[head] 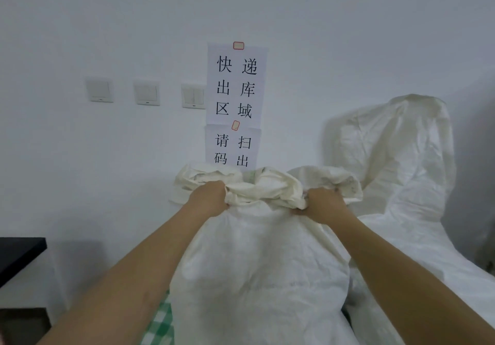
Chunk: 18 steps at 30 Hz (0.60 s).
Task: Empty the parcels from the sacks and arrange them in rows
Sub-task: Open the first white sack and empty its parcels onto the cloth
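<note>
A full white woven sack [257,269] stands upright straight in front of me, its mouth bunched and rolled at the top. My left hand [210,197] grips the bunched rim on the left side. My right hand [322,202] grips the rim on the right side. Both sets of fingers are curled into the fabric. A second white sack [393,162] stands behind and to the right, leaning against the wall. No parcels show; the sacks hide their contents.
Two paper signs [235,103] with printed characters hang on the white wall behind the sack, beside three light switches [146,92]. A black table edge [18,251] juts in at the left. Green checked cloth [160,323] lies under the sack.
</note>
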Each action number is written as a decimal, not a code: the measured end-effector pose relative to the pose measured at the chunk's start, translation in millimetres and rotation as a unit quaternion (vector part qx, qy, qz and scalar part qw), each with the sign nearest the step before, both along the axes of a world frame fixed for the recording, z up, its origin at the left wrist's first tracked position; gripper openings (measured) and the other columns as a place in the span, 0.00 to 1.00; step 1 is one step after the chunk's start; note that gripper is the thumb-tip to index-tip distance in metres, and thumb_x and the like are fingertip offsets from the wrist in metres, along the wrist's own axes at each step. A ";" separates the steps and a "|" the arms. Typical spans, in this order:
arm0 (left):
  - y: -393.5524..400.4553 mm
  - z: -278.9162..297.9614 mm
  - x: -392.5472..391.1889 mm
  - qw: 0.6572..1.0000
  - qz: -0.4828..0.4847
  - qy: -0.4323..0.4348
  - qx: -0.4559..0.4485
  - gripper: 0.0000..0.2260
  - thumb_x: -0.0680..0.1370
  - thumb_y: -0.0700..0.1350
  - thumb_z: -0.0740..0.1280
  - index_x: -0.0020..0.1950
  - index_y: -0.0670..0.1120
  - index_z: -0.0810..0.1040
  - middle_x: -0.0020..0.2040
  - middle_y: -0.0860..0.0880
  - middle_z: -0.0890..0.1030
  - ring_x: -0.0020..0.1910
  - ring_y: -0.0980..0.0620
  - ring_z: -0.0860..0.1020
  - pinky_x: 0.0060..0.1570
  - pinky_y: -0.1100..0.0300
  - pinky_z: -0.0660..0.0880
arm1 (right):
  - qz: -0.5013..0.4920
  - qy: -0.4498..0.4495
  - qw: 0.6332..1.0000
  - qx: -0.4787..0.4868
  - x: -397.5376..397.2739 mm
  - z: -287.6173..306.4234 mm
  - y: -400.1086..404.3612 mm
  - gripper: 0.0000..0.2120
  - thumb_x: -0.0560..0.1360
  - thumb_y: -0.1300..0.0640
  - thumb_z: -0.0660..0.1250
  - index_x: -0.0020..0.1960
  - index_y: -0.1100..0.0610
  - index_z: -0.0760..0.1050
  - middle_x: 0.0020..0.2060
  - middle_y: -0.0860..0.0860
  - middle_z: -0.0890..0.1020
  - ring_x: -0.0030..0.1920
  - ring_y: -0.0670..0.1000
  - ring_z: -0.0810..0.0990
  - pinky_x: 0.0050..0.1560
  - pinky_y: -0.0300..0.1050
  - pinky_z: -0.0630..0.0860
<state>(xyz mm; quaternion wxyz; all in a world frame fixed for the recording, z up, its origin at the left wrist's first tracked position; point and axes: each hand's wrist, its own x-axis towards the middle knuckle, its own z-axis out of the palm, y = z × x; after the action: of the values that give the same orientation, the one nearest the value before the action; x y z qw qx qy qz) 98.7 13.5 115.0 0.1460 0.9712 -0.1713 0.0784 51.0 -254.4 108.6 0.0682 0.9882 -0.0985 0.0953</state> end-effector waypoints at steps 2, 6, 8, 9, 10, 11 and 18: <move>-9.9 -4.1 -1.5 1.000 0.024 -0.019 0.007 0.10 0.79 0.45 0.62 0.55 0.40 0.77 0.52 0.43 0.81 0.53 0.43 0.78 0.45 0.55 0.72 | -0.010 0.029 0.998 0.055 2.0 1.8 0.6 0.42 0.65 0.36 0.74 0.69 0.54 0.60 0.59 0.50 0.77 0.63 0.57 0.75 0.64 0.56 0.67; -25.6 -12.6 -1.7 0.996 0.069 -0.046 0.033 0.14 0.79 0.45 0.59 0.64 0.44 0.73 0.65 0.41 0.68 0.67 0.40 0.63 0.62 0.50 0.67 | -0.027 0.050 0.998 0.001 5.2 10.3 5.7 0.40 0.67 0.45 0.76 0.68 0.59 0.57 0.56 0.51 0.79 0.58 0.57 0.78 0.58 0.53 0.71; -26.5 -20.6 5.7 0.996 0.084 0.005 0.004 0.20 0.76 0.49 0.62 0.68 0.50 0.69 0.69 0.44 0.61 0.71 0.41 0.55 0.68 0.44 0.61 | -0.009 0.032 0.999 -0.040 6.6 11.5 9.1 0.27 0.73 0.50 0.69 0.66 0.59 0.63 0.56 0.52 0.79 0.57 0.56 0.79 0.54 0.49 0.72; -25.8 -25.9 12.0 0.997 0.071 0.019 0.001 0.24 0.73 0.53 0.63 0.69 0.53 0.68 0.71 0.46 0.61 0.73 0.42 0.53 0.69 0.42 0.58 | 0.003 0.022 0.998 -0.053 6.9 11.3 10.1 0.20 0.76 0.53 0.65 0.65 0.59 0.66 0.57 0.52 0.79 0.57 0.55 0.79 0.53 0.49 0.73; -24.9 -30.5 17.1 0.998 0.048 0.021 0.018 0.28 0.71 0.56 0.65 0.70 0.53 0.67 0.72 0.47 0.63 0.73 0.43 0.53 0.70 0.43 0.55 | 0.013 0.016 0.998 -0.057 7.4 10.8 9.8 0.16 0.78 0.56 0.60 0.65 0.58 0.69 0.58 0.53 0.79 0.58 0.55 0.78 0.55 0.49 0.73; -24.0 -34.3 20.0 0.999 0.028 0.017 0.035 0.29 0.71 0.56 0.66 0.70 0.52 0.67 0.70 0.47 0.66 0.73 0.44 0.56 0.71 0.46 0.55 | 0.021 0.016 0.998 -0.052 8.0 10.3 9.7 0.15 0.79 0.58 0.57 0.64 0.57 0.71 0.59 0.53 0.78 0.60 0.55 0.78 0.57 0.49 0.72; -44.0 -43.7 19.6 0.971 0.101 -0.033 -0.215 0.12 0.79 0.41 0.59 0.58 0.42 0.78 0.53 0.40 0.80 0.57 0.39 0.76 0.45 0.56 0.70 | -0.028 -0.109 0.967 0.229 20.5 -7.1 8.9 0.15 0.79 0.53 0.56 0.61 0.53 0.75 0.59 0.56 0.79 0.58 0.58 0.78 0.58 0.50 0.74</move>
<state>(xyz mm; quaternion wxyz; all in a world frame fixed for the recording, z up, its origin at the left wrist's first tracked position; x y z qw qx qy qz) 118.3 -30.4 71.2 0.3368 0.9263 -0.0566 0.1593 71.5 -245.6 101.6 -0.1688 0.9579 -0.1522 0.1752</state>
